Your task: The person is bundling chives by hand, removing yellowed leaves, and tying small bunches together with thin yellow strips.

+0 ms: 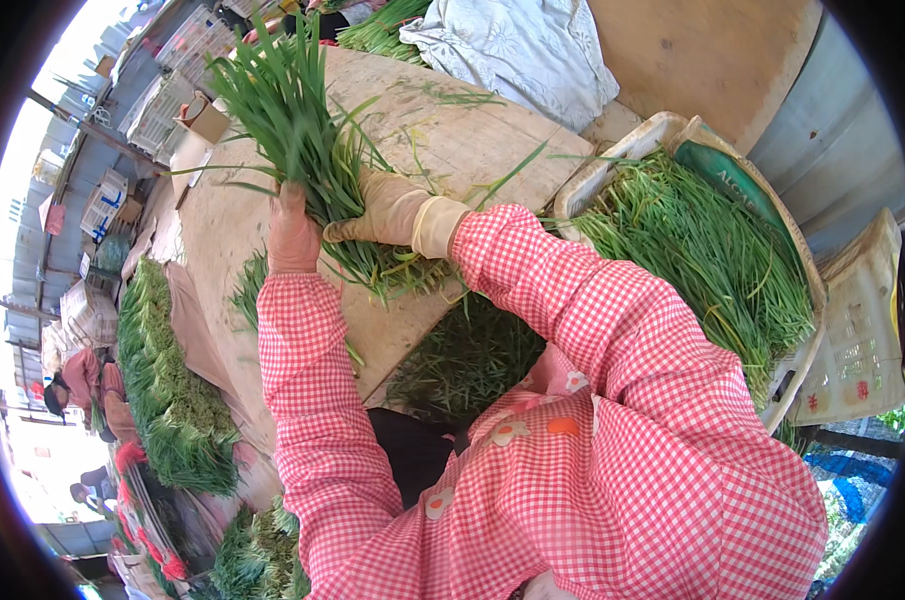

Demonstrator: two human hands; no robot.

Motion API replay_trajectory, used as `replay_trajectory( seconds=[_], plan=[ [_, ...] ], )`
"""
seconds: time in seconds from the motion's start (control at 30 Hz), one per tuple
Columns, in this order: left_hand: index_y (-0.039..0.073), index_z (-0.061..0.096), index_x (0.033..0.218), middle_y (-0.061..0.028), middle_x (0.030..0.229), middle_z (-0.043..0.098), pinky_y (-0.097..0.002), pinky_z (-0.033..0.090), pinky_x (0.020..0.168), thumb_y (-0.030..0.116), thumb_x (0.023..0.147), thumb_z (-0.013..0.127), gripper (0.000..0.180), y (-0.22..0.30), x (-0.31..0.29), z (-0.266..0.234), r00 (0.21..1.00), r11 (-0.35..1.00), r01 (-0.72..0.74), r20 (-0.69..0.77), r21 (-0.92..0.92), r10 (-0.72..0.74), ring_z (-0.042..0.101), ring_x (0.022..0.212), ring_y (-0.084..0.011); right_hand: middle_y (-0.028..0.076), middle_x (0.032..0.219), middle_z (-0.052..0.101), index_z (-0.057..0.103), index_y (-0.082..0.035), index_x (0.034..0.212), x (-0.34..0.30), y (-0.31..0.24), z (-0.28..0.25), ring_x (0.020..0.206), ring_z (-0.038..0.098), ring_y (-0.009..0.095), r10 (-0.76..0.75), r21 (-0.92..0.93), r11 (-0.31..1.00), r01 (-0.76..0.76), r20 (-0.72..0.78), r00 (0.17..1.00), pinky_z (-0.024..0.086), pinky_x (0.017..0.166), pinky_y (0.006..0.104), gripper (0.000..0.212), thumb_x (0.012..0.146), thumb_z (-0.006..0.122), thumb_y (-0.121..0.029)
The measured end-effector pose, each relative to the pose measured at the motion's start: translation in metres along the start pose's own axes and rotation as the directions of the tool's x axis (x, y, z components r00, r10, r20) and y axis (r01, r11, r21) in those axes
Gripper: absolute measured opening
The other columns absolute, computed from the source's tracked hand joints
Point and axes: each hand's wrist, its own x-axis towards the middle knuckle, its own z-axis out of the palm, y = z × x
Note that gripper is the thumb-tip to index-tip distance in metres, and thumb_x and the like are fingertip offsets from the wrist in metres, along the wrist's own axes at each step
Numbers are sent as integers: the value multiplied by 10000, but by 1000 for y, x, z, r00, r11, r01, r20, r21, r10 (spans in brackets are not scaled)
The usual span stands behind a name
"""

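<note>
A thick bunch of long, flat green leaves that look like garlic chives (290,125) stands tilted over the wooden board, its tips pointing up and away. My left hand (295,230) is closed around its left side. My right hand (380,212), in a beige glove, lies against the right side of the bunch with its fingers curled; leaves partly hide the fingertips. Yellowish stalks and loose blades hang below my right hand over the board (462,150). Both my forearms wear red-and-white checked sleeves.
To my right stands a crate (807,270) heaped with loose chives (697,260). Stacked bundles (172,390) lie at the left. A pale cloth (517,55) covers something beyond the board. Dark greens (467,360) lie below the board's near edge. People (92,385) sit farther left.
</note>
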Motion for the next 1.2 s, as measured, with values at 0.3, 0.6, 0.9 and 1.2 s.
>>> replay_trajectory(
  seconds=[0.3, 0.6, 0.9, 1.2],
  plan=[
    [-25, 522, 1069, -63, 919, 616, -260, 451, 751, 74, 704, 692, 415, 0, 9, 26, 976, 716, -124, -48, 687, 214, 569, 823, -132, 243, 1179, 511, 363, 46, 1278, -9, -11, -4, 1114, 495, 335, 89, -143, 987, -76, 84, 992, 389, 939, 366, 917, 634, 697, -515],
    [24, 568, 968, -16, 858, 575, -256, 467, 659, 30, 770, 656, 217, 22, -23, 7, 895, 977, -103, -412, 184, 172, 555, 739, -120, 227, 1044, 586, 472, -13, 1193, -125, 64, -11, 999, 558, 366, 506, -400, 832, -385, 258, 823, 449, 843, 388, 546, 747, 604, -299],
    [36, 520, 914, -49, 752, 518, -332, 496, 699, 146, 878, 527, 116, 99, -93, -13, 914, 971, -193, -333, 143, 231, 540, 728, -164, 182, 860, 649, 638, -28, 919, -182, 37, -7, 810, 635, 334, 435, -594, 800, -83, 480, 762, 501, 682, 403, 245, 792, 486, -173],
    [78, 500, 876, 12, 709, 410, -343, 423, 759, 191, 899, 474, 118, 170, -108, -34, 944, 952, -282, -213, -116, 254, 426, 696, -120, 133, 876, 652, 610, -44, 1003, -210, 44, -30, 835, 621, 313, 511, -651, 756, 75, 657, 555, 491, 729, 381, 414, 691, 640, -315]
  ],
)
